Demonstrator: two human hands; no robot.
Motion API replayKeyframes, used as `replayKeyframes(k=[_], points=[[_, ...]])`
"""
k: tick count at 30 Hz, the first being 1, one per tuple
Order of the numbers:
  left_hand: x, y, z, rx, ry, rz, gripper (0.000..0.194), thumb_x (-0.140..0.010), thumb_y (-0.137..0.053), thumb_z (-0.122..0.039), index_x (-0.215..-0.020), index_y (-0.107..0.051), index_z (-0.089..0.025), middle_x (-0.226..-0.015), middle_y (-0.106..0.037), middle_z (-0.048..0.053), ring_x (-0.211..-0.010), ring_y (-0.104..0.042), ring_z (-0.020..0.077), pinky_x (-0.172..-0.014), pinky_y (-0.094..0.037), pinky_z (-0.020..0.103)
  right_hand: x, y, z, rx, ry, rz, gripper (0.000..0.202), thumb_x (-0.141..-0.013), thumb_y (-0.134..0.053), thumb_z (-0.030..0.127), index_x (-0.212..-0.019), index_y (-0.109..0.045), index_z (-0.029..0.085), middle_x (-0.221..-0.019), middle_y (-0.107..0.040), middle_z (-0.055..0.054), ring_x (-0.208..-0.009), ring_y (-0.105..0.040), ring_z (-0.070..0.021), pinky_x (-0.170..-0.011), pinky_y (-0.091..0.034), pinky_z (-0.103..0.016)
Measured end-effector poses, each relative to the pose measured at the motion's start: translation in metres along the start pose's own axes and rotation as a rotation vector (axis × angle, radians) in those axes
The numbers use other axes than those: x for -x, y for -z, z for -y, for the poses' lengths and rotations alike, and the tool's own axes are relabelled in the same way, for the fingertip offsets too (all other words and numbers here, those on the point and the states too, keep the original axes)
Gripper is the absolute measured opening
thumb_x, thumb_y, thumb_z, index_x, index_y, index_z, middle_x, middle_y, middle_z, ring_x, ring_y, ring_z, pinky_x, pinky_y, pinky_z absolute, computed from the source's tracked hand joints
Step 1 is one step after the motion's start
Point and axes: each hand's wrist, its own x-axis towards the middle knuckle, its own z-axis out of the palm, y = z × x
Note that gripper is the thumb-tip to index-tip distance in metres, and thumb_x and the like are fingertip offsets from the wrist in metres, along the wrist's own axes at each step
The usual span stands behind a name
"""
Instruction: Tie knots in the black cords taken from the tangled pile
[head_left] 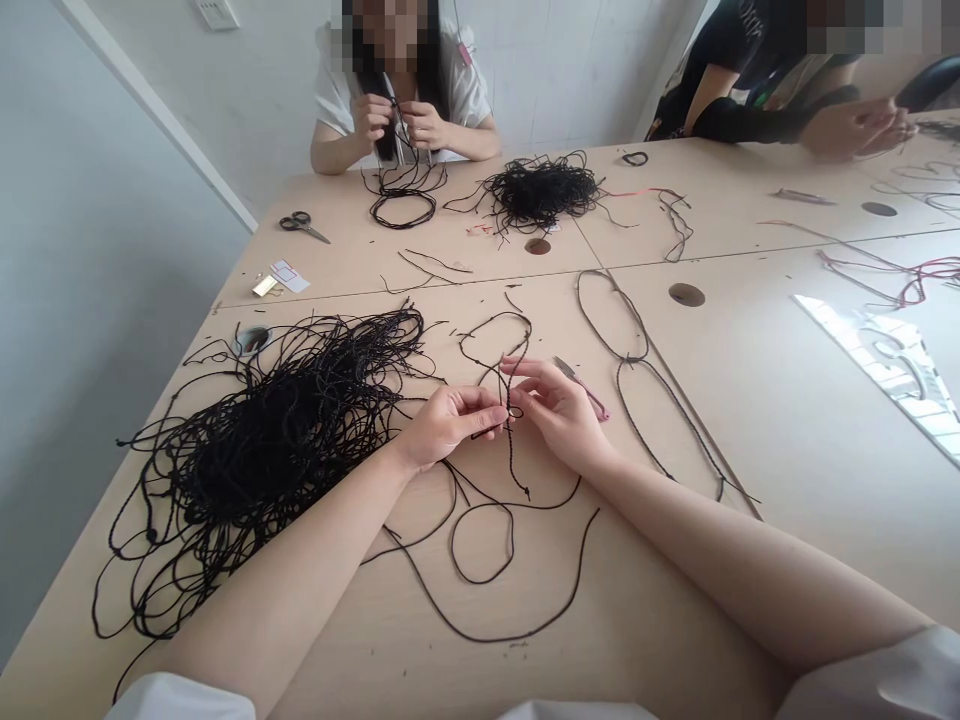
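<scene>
1. So the main thing was a thin black braided cord (511,455), up off the table between our two hands. Its long axis ran roughly away from us, crossing the gap between the fingertips, with the lower end hanging on our side.
2. Which hand was nearer? The left, we'd say: our bare left hand (450,425) had the cord pinched between thumb and fingers, coming at it from the left.
3. Our bare right hand (561,412) came in from the other side, fingers curled, tips at the cord. We couldn't tell whether they really gripped it or just touched.
4. Looks-wise, the cord was dark and twisty, with a small knot near its lower end and a tiny loop by the right fingertips. Strands crossed there, so we couldn't sort out which belonged to which.
5. Just beside the right hand lay a pink-handled metal tool (581,385), partly hidden.
6. Further out, we had a big tangled heap of black cords (277,430) on the left, all on a pale wood-look table (660,580).
</scene>
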Motion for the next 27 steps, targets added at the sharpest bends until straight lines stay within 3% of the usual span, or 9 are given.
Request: replayKeyframes(k=[3,6,11,13,16,19,23,27], points=[[0.000,0.001,0.000,-0.008,-0.004,0.010,0.023,-0.078,-0.073,-0.037,-0.075,-0.070,-0.014,-0.068,-0.061,0.003,-0.062,-0.054,0.0109,-0.061,-0.047,0.025,0.000,0.000,0.001,0.001,-0.019,0.038,0.035,-0.090,-0.056,0.030,-0.125,-0.058,0.028,-0.125,-0.060,-0.007,-0.089,-0.062,-0.0168,-0.070,-0.052,-0.033],[-0.001,0.001,0.000,-0.004,0.003,0.015,0.023,-0.078,-0.073,-0.037,-0.077,-0.071,-0.014,-0.068,-0.062,0.003,-0.062,-0.054,0.0109,-0.061,-0.047,0.025,0.000,0.000,0.001,0.050,-0.030,0.022,0.037,-0.090,-0.056,0.029,-0.126,-0.058,0.027,-0.116,-0.063,-0.007,-0.087,-0.062,-0.0167,-0.068,-0.052,-0.032],[-0.001,0.002,0.001,0.020,0.013,0.033,0.021,-0.078,-0.074,-0.035,-0.080,-0.072,-0.014,-0.069,-0.062,0.003,-0.061,-0.053,0.0097,-0.060,-0.046,0.023,0.000,-0.002,0.000,0.088,-0.006,0.054,0.015,-0.087,-0.058,0.023,-0.099,-0.066,0.024,-0.123,-0.061,-0.006,-0.090,-0.063,-0.0166,-0.070,-0.051,-0.032],[0.000,0.001,0.001,0.028,0.010,0.026,0.021,-0.078,-0.074,-0.035,-0.079,-0.071,-0.014,-0.068,-0.061,0.003,-0.061,-0.053,0.0099,-0.059,-0.046,0.024,-0.001,-0.002,0.000,0.064,-0.002,0.068,0.008,-0.088,-0.058,0.025,-0.088,-0.066,0.023,-0.116,-0.064,-0.006,-0.094,-0.063,-0.0184,-0.073,-0.051,-0.033],[0.000,0.001,0.002,0.059,-0.016,-0.047,0.023,-0.076,-0.074,-0.036,-0.075,-0.069,-0.014,-0.068,-0.060,0.003,-0.060,-0.052,0.0104,-0.057,-0.045,0.024,-0.001,0.000,0.000,0.078,0.011,0.050,0.013,-0.089,-0.058,0.031,-0.087,-0.069,0.024,-0.095,-0.068,-0.005,-0.090,-0.063,-0.0191,-0.077,-0.051,-0.036],[-0.001,0.002,0.004,0.111,-0.061,-0.165,0.019,-0.077,-0.073,-0.033,-0.074,-0.068,-0.015,-0.066,-0.059,0.002,-0.060,-0.050,0.0093,-0.056,-0.042,0.023,-0.002,0.002,0.000,0.067,-0.035,0.050,0.018,-0.087,-0.062,0.038,-0.095,-0.072,0.025,-0.089,-0.069,-0.004,-0.087,-0.063,-0.0191,-0.080,-0.051,-0.037],[-0.003,0.006,0.005,0.201,-0.079,-0.273,0.014,-0.075,-0.073,-0.029,-0.073,-0.067,-0.017,-0.068,-0.062,0.000,-0.057,-0.051,0.0072,-0.055,-0.042,0.022,-0.004,0.006,-0.001,-0.164,-0.167,0.068,0.025,-0.080,-0.070,0.042,-0.099,-0.069,0.025,-0.083,-0.066,-0.001,-0.070,-0.060,-0.0139,-0.068,-0.051,-0.031],[-0.004,0.008,0.004,0.289,-0.033,-0.279,0.013,-0.071,-0.075,-0.028,-0.071,-0.067,-0.017,-0.074,-0.066,0.000,-0.057,-0.052,0.0068,-0.053,-0.042,0.021,-0.008,0.011,-0.002,-0.534,-0.329,0.131,0.016,-0.077,-0.073,0.035,-0.087,-0.066,0.024,-0.079,-0.060,0.002,-0.063,-0.053,-0.0096,-0.061,-0.048,-0.025]])
